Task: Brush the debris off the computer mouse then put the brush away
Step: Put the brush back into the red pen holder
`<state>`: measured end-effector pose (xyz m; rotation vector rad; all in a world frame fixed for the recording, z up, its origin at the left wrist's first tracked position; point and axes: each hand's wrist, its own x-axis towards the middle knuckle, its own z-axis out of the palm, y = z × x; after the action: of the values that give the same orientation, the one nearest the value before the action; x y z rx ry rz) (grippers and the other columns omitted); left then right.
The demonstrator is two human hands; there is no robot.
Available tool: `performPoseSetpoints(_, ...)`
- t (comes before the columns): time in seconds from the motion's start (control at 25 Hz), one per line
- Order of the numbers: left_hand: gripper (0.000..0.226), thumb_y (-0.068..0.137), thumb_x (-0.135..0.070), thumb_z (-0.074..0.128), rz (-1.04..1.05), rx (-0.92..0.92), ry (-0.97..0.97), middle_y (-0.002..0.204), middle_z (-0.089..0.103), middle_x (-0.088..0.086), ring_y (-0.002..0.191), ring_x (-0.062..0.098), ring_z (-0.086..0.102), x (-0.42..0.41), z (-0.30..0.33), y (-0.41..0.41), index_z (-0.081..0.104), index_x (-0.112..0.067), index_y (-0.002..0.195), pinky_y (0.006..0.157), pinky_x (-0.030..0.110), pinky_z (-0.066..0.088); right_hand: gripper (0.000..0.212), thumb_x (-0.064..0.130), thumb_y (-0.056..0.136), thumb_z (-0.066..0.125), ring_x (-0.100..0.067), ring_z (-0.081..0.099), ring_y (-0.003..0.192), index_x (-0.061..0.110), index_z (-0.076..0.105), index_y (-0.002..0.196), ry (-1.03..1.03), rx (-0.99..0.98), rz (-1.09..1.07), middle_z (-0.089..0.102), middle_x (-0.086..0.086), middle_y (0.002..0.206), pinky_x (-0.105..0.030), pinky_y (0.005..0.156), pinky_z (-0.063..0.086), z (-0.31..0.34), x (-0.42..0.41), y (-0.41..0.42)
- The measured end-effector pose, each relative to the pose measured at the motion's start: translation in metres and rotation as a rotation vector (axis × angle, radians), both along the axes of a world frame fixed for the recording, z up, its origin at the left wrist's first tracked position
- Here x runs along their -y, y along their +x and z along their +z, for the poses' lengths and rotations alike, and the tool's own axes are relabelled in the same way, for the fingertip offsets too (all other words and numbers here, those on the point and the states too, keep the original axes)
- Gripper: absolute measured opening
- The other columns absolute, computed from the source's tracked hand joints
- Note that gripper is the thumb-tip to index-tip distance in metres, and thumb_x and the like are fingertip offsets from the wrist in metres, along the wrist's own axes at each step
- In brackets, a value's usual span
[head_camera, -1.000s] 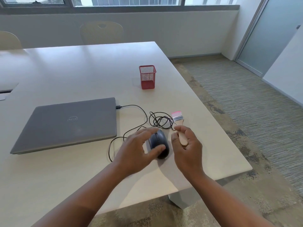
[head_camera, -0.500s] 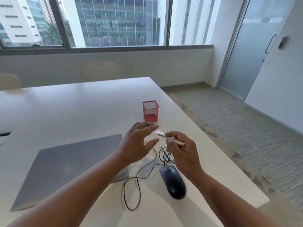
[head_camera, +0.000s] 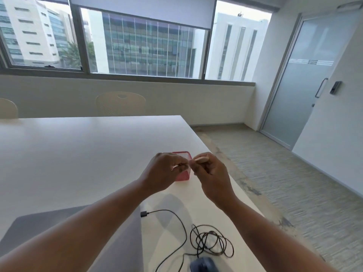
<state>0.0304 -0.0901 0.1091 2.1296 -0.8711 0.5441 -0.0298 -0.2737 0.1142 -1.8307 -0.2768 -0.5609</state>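
Note:
Both my hands are raised above the white table (head_camera: 78, 154), in front of the red mesh cup (head_camera: 184, 175). My right hand (head_camera: 212, 173) grips the wooden handle of the small brush (head_camera: 200, 159), whose tip sticks out above my fingers. My left hand (head_camera: 165, 171) pinches the brush's head end; the metal band shows between its fingers and the bristles are hidden. The dark computer mouse (head_camera: 203, 265) lies at the bottom edge of the view, partly cut off, with its black cable (head_camera: 212, 242) coiled just beyond it.
A closed grey laptop (head_camera: 78, 222) lies at the lower left, the cable's plug at its right side. The table's right edge drops to carpet. Two chairs stand behind the table's far side. A glass door is at the far right.
My head has tilted up, so the mouse has dropped to the frame's bottom. Both hands rose from the mouse; my left hand let go of it and now pinches the brush's head.

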Motion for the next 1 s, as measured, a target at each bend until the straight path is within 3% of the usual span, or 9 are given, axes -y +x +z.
performPoseSetpoints(0.04,0.011,0.093,-0.010,0.081,0.017,-0.021,-0.008,0.092,0.083,0.001,0.079,0.017,0.075,0.003,0.000,0.013,0.086,-0.016,0.100,0.076,0.032,0.061,0.010,0.016,0.095,0.073,-0.010,0.069,0.077,0.020,0.070,0.087,-0.054,0.010,0.001,0.074,0.010,0.085,-0.025,0.072,0.053,0.002,0.006,0.015)
performPoseSetpoints(0.16,0.013,0.094,-0.007,0.079,0.060,-0.009,0.018,0.097,0.084,0.002,0.082,0.009,0.074,0.016,0.000,0.054,0.086,-0.014,0.102,0.076,0.009,0.051,0.012,0.007,0.095,0.069,-0.009,0.066,0.089,0.017,0.072,0.089,-0.206,0.049,-0.012,0.071,0.006,0.096,-0.021,0.078,0.051,0.010,0.022,0.063)
performPoseSetpoints(0.28,0.013,0.096,-0.007,0.077,0.083,-0.034,0.057,0.096,0.084,0.001,0.085,0.016,0.077,0.028,-0.005,0.092,0.086,-0.014,0.102,0.079,0.023,0.057,0.016,-0.001,0.093,0.067,-0.011,0.067,0.085,0.014,0.068,0.087,-0.282,0.098,0.015,0.071,0.004,0.092,-0.023,0.077,0.053,0.012,0.033,0.104)
performPoseSetpoints(0.48,0.010,0.095,-0.017,0.080,0.110,-0.190,0.100,0.090,0.083,-0.015,0.078,-0.017,0.069,0.030,-0.024,0.132,0.087,-0.025,0.097,0.081,0.021,0.056,0.026,-0.005,0.088,0.068,-0.010,0.070,0.076,0.021,0.067,0.084,-0.344,0.087,0.056,0.074,0.009,0.081,-0.016,0.070,0.051,-0.006,0.041,0.154)
performPoseSetpoints(0.56,0.004,0.092,-0.023,0.084,0.123,-0.207,0.144,0.083,0.081,-0.018,0.071,-0.021,0.064,0.027,-0.032,0.140,0.085,-0.027,0.093,0.077,0.022,0.051,0.029,-0.006,0.090,0.065,-0.008,0.069,0.076,0.022,0.069,0.082,-0.405,0.040,0.096,0.074,0.010,0.080,-0.015,0.070,0.050,-0.017,0.040,0.165)
performPoseSetpoints(0.76,0.006,0.086,-0.036,0.089,0.209,-0.186,0.215,0.087,0.082,-0.010,0.081,0.016,0.070,0.023,-0.045,0.143,0.086,-0.032,0.090,0.081,0.033,0.055,0.020,0.004,0.092,0.071,-0.007,0.070,0.080,0.021,0.076,0.082,-0.504,-0.033,0.158,0.079,0.011,0.087,-0.017,0.076,0.052,-0.038,0.038,0.176)
performPoseSetpoints(0.88,0.011,0.084,-0.035,0.091,0.230,-0.225,0.211,0.090,0.082,-0.010,0.081,0.015,0.061,0.023,-0.047,0.143,0.088,-0.035,0.094,0.079,0.030,0.048,0.013,0.008,0.092,0.074,-0.003,0.070,0.088,0.018,0.081,0.088,-0.498,-0.083,0.152,0.082,0.008,0.095,-0.011,0.079,0.050,-0.043,0.038,0.174)
performPoseSetpoints(1.0,0.012,0.084,-0.030,0.091,0.219,-0.254,0.243,0.092,0.082,-0.005,0.081,0.013,0.055,0.025,-0.046,0.146,0.088,-0.027,0.096,0.078,0.027,0.041,0.013,0.008,0.095,0.069,-0.016,0.071,0.084,0.013,0.081,0.092,-0.556,-0.140,0.169,0.080,-0.002,0.088,-0.026,0.081,0.054,-0.043,0.038,0.174)
